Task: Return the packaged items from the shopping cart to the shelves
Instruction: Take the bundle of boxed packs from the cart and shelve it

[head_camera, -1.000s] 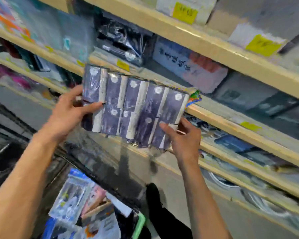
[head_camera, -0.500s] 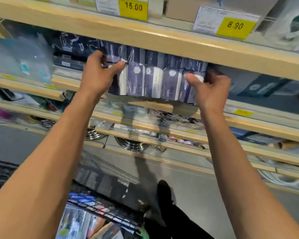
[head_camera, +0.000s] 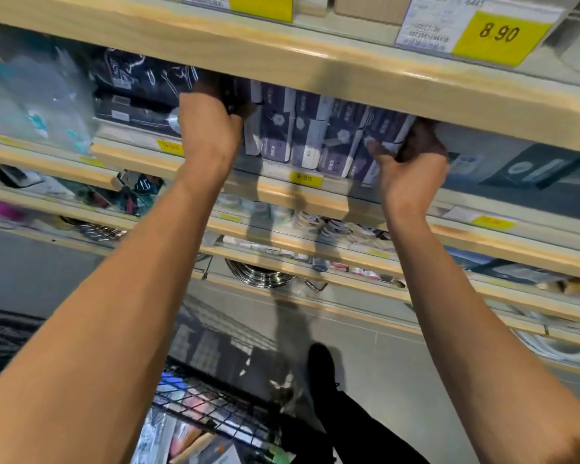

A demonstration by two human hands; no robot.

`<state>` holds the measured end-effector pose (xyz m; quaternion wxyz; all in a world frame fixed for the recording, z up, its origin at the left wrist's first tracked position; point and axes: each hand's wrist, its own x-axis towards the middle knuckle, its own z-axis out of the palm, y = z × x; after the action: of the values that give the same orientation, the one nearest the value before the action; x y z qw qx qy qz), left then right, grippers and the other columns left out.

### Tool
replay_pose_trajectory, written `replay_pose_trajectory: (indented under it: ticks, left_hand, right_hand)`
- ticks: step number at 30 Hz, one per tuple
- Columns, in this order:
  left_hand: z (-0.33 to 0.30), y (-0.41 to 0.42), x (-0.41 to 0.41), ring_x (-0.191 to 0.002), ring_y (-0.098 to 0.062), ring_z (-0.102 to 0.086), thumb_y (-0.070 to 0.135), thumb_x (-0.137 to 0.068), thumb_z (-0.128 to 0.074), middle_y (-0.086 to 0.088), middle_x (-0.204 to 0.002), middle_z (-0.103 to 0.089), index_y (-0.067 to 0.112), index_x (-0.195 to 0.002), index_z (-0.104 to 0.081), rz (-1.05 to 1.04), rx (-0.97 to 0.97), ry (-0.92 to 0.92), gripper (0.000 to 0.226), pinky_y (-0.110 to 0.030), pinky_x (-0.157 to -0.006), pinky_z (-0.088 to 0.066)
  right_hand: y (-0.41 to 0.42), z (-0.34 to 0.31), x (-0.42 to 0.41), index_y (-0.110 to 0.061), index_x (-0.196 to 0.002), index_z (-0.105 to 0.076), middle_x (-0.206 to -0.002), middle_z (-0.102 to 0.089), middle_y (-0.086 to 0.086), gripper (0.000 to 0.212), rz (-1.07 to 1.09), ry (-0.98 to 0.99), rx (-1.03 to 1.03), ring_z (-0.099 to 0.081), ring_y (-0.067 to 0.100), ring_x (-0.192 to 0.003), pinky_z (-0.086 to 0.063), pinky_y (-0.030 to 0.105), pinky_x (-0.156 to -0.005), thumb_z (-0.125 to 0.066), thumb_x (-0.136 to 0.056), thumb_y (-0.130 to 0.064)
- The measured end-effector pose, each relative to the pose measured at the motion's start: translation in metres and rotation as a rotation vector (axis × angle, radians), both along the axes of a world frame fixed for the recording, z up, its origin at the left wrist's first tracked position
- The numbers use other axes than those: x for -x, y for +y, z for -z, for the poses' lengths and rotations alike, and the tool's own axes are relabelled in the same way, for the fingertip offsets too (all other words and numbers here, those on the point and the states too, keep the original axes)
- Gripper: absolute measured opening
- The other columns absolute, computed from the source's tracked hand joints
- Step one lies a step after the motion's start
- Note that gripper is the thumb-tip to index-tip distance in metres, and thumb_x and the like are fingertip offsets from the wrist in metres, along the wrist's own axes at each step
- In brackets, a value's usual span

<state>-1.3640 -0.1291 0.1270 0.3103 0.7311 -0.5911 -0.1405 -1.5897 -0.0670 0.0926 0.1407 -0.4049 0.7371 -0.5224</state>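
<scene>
A shrink-wrapped multipack of dark purple and white packets (head_camera: 315, 135) stands on a wooden shelf (head_camera: 302, 192), tucked under the shelf board above. My left hand (head_camera: 210, 128) grips its left end, fingers curled behind it. At the right end, my right hand (head_camera: 407, 165) holds the pack with the thumb on the front and fingers behind. The black wire shopping cart (head_camera: 211, 406) is at the bottom centre, with several packaged items (head_camera: 188, 440) inside.
The upper shelf board (head_camera: 315, 61) carries yellow price tags (head_camera: 498, 33). Black packages (head_camera: 141, 92) sit left of the multipack, grey-blue boxes (head_camera: 523, 169) to its right. Lower shelves hold small items and steel pans (head_camera: 258, 276). A black shoe and trouser leg (head_camera: 325, 376) are on the grey floor.
Both hands lifted the multipack from in front of the shelves and pushed it deeper onto the shelf under the upper board. The view tilted up and closer to the shelf.
</scene>
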Motion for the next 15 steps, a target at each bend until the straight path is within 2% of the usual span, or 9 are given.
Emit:
replay_pose_trajectory:
  ticks: [1, 3, 5, 6, 7, 9, 10, 12, 15]
  left_hand:
    - [-0.001, 0.0, 0.001, -0.108, -0.034, -0.063, 0.022, -0.09, -0.067, -0.022, -0.117, -0.064, -0.001, -0.111, -0.064, -0.035, 0.022, -0.036, 0.031, -0.037, -0.092, -0.051]
    - [-0.002, 0.004, 0.002, -0.1, -0.031, -0.062, 0.021, -0.09, -0.066, -0.017, -0.097, -0.062, 0.001, -0.088, -0.062, -0.084, 0.025, -0.074, 0.02, -0.034, -0.086, -0.049]
    - [-0.003, 0.009, 0.0, -0.092, -0.03, -0.063, 0.015, -0.088, -0.064, -0.012, -0.085, -0.059, 0.004, -0.075, -0.058, -0.104, 0.053, -0.107, 0.018, -0.033, -0.083, -0.049]
    - [-0.002, 0.011, -0.003, -0.091, -0.029, -0.066, 0.016, -0.086, -0.066, -0.012, -0.088, -0.065, 0.003, -0.08, -0.064, -0.095, 0.09, -0.088, 0.014, -0.033, -0.083, -0.053]
    - [0.0, 0.013, -0.006, -0.089, -0.025, -0.068, 0.02, -0.085, -0.068, -0.01, -0.092, -0.069, 0.005, -0.087, -0.069, -0.076, 0.123, -0.05, 0.015, -0.035, -0.084, -0.056]
    - [0.007, 0.019, -0.014, -0.091, -0.018, -0.069, 0.028, -0.085, -0.073, -0.003, -0.098, -0.073, 0.011, -0.099, -0.07, -0.006, 0.134, 0.049, 0.022, -0.035, -0.087, -0.057]
    - [0.009, 0.024, -0.017, -0.093, -0.014, -0.068, 0.03, -0.086, -0.074, 0.0, -0.102, -0.073, 0.014, -0.105, -0.069, 0.039, 0.129, 0.103, 0.026, -0.031, -0.089, -0.057]
    - [0.014, 0.04, -0.024, -0.096, -0.009, -0.068, 0.03, -0.088, -0.073, 0.004, -0.107, -0.072, 0.016, -0.112, -0.068, 0.13, 0.137, 0.195, 0.029, -0.025, -0.091, -0.056]
    - [0.025, 0.077, -0.043, -0.095, -0.002, -0.069, 0.026, -0.089, -0.071, 0.008, -0.106, -0.073, 0.016, -0.113, -0.07, 0.172, 0.142, 0.319, 0.026, -0.021, -0.086, -0.057]
  right_hand:
    - [-0.001, 0.001, 0.0, -0.025, -0.11, -0.069, -0.11, -0.075, -0.009, 0.048, 0.008, 0.021, -0.012, -0.07, 0.009, -0.1, -0.058, 0.035, -0.09, -0.085, -0.067, -0.04]
    - [-0.001, -0.002, -0.003, -0.021, -0.111, -0.069, -0.109, -0.074, -0.009, 0.046, 0.026, 0.047, -0.025, -0.067, 0.006, -0.097, -0.057, 0.03, -0.09, -0.086, -0.07, -0.035]
    - [0.0, -0.001, -0.005, -0.02, -0.1, -0.068, -0.097, -0.071, -0.01, 0.036, 0.075, 0.025, -0.019, -0.062, 0.006, -0.088, -0.058, 0.031, -0.087, -0.087, -0.072, -0.033]
    - [0.003, 0.0, -0.008, -0.02, -0.097, -0.066, -0.096, -0.068, -0.008, 0.036, 0.111, -0.008, -0.021, -0.061, 0.008, -0.087, -0.058, 0.035, -0.087, -0.087, -0.072, -0.035]
    - [0.008, 0.0, -0.012, -0.015, -0.103, -0.064, -0.102, -0.066, -0.003, 0.044, 0.16, -0.014, -0.032, -0.06, 0.012, -0.094, -0.055, 0.035, -0.092, -0.086, -0.073, -0.038]
    - [0.022, 0.0, -0.023, -0.003, -0.12, -0.051, -0.118, -0.055, 0.006, 0.067, 0.251, 0.06, -0.032, -0.053, 0.018, -0.109, -0.044, 0.028, -0.102, -0.084, -0.075, -0.04]
    - [0.031, -0.001, -0.029, -0.001, -0.12, -0.048, -0.117, -0.052, 0.007, 0.068, 0.258, 0.108, 0.019, -0.05, 0.02, -0.108, -0.041, 0.024, -0.098, -0.083, -0.076, -0.038]
    - [0.048, -0.003, -0.045, -0.002, -0.112, -0.049, -0.108, -0.051, 0.007, 0.057, 0.179, 0.147, 0.156, -0.05, 0.02, -0.097, -0.042, 0.021, -0.085, -0.083, -0.075, -0.028]
    - [0.068, 0.003, -0.079, -0.005, -0.109, -0.052, -0.101, -0.054, 0.01, 0.044, -0.03, 0.093, 0.244, -0.053, 0.022, -0.088, -0.048, 0.031, -0.078, -0.08, -0.078, -0.018]
